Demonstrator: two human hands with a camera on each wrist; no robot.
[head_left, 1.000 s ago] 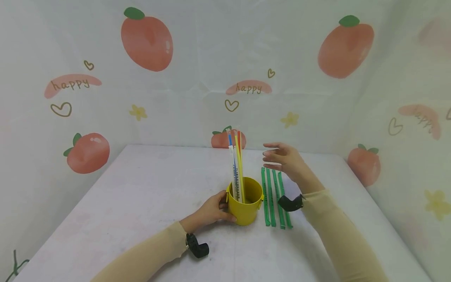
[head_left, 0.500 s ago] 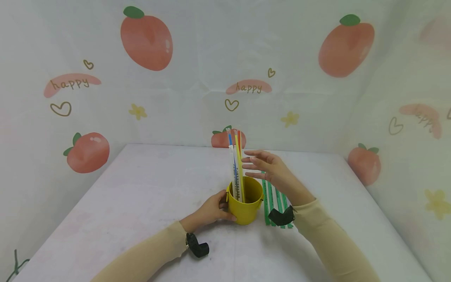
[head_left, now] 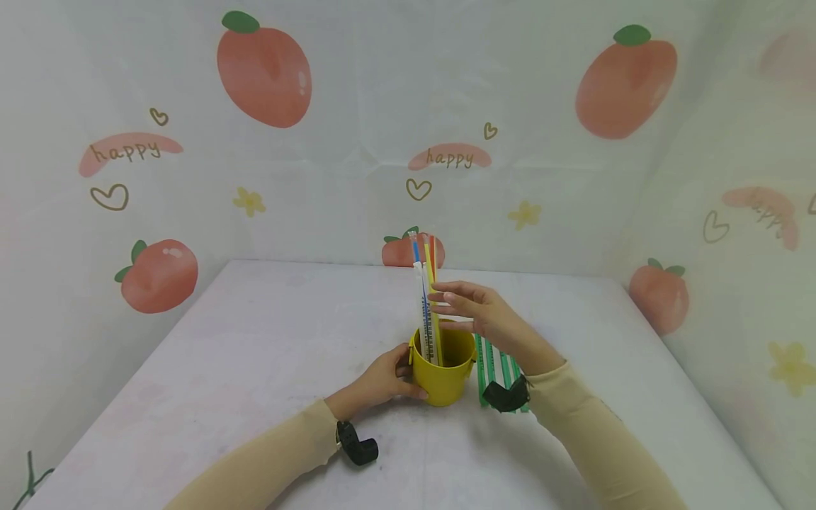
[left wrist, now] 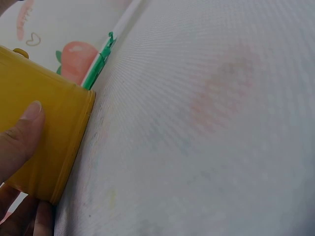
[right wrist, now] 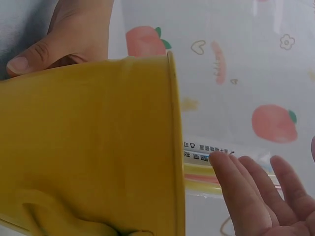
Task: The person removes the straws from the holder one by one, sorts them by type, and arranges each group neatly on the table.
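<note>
A small yellow bucket [head_left: 448,388] with side handles stands on the table. My left hand [head_left: 380,386] grips its left side, the thumb [left wrist: 22,137] lying across the wall near the base. Several slim sticks in clear printed wrappers [head_left: 427,312], straw-like, with blue, yellow and red parts, rise upright from the bucket's left half. Over the bucket's rim hovers my right hand [head_left: 494,317], its fingers extended and overlapping these sticks in the head view. In the right wrist view its fingers [right wrist: 241,201] stand beside the wrapped sticks [right wrist: 202,184], holding nothing.
To the right of the bucket, several green-and-white wrapped strips [head_left: 482,375] lie side by side, partly hidden by my right wrist and its black camera [head_left: 506,395]. A white cloth with printed fruit [head_left: 264,78] hangs behind the table [head_left: 306,319].
My right hand has moved left and down, from above the green strips to the upright sticks over the bucket. The left hand and bucket have stayed in place.
</note>
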